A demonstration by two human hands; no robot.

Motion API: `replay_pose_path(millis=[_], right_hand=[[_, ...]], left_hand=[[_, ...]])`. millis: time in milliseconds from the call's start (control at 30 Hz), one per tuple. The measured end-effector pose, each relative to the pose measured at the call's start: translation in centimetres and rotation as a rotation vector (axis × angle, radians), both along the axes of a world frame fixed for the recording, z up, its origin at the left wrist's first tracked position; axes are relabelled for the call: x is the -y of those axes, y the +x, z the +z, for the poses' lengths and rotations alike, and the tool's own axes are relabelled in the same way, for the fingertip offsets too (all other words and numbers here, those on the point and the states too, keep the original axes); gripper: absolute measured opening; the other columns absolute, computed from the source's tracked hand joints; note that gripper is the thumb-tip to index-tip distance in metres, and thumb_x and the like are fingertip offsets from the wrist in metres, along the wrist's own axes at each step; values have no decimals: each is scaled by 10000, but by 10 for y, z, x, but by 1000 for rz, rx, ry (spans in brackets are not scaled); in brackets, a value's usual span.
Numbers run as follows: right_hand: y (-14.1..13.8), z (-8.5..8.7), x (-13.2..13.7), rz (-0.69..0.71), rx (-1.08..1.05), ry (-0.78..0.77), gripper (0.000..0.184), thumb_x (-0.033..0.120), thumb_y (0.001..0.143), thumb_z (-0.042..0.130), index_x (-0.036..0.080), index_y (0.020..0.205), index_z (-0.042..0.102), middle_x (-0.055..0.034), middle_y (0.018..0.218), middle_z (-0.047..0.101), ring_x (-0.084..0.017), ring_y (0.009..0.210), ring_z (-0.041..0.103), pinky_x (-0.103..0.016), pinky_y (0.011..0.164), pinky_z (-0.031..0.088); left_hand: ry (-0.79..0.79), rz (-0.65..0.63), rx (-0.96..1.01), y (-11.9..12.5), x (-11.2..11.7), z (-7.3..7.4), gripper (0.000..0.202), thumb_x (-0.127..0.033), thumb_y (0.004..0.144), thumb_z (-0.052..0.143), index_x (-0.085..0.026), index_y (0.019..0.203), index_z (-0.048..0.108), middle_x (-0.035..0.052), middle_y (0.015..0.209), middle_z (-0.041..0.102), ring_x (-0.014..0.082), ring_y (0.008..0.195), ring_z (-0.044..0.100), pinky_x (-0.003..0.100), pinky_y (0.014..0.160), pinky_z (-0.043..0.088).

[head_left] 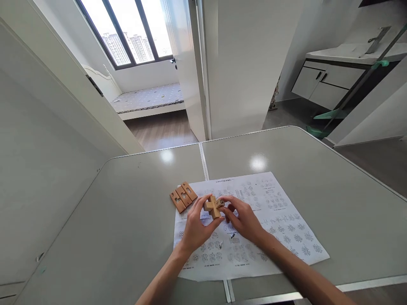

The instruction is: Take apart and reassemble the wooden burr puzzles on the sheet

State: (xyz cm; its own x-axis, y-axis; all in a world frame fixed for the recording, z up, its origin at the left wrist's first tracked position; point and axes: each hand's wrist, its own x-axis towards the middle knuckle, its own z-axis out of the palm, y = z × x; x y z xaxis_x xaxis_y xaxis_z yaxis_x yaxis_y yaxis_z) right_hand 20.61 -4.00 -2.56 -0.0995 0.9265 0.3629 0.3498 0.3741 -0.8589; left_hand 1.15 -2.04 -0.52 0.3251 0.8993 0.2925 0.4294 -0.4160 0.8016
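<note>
Between both hands is a light wooden interlocking puzzle point(215, 210), its blocks crossing one another. My left hand point(197, 226) grips it from the left, thumb below and fingers on the upper end. From the right, my right hand point(243, 218) pinches a block of the same puzzle that bears a dark mark. The puzzle is held above a printed instruction sheet point(248, 254) covered with small line drawings. Just left of my left fingers lie several darker notched wooden pieces point(183, 197), side by side, partly on the sheet's corner.
The sheet lies on a grey-green table point(133, 220) with a metal seam point(204, 161) and a raised light edge. A wall stands along the left side. Beyond the table are an open door point(186, 63), a bed point(152, 96) and a washbasin cabinet point(330, 80).
</note>
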Motion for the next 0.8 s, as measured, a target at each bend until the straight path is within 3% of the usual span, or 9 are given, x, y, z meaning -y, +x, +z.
replay_pose_path(millis=[133, 333, 800], right_hand=[[-1, 1, -1, -12, -11, -20, 196, 320, 1064, 557, 231, 1214, 645, -33, 903, 736, -162, 612, 672, -288, 633, 584], [-1, 2, -1, 5, 3, 33, 197, 288, 1072, 531, 242, 1231, 639, -68, 1054, 745, -187, 768, 697, -302, 716, 597], [-2, 1, 1, -6, 11, 38, 148, 271, 1066, 541, 245, 1185, 624, -20, 941, 713, -149, 618, 663, -254, 577, 515]], left_hand=[[-135, -37, 130, -1, -2, -2, 608, -346, 868, 836, -277, 1414, 577, 97, 1372, 689, 298, 1281, 680, 465, 1097, 560], [-291, -109, 204, -3, -3, 0, 626, -386, 898, 810, -282, 1457, 550, 101, 1382, 696, 294, 1264, 697, 466, 1074, 584], [-298, -122, 214, -5, -7, 1, 656, -354, 841, 864, -249, 1432, 597, 114, 1350, 715, 298, 1226, 705, 454, 1081, 572]])
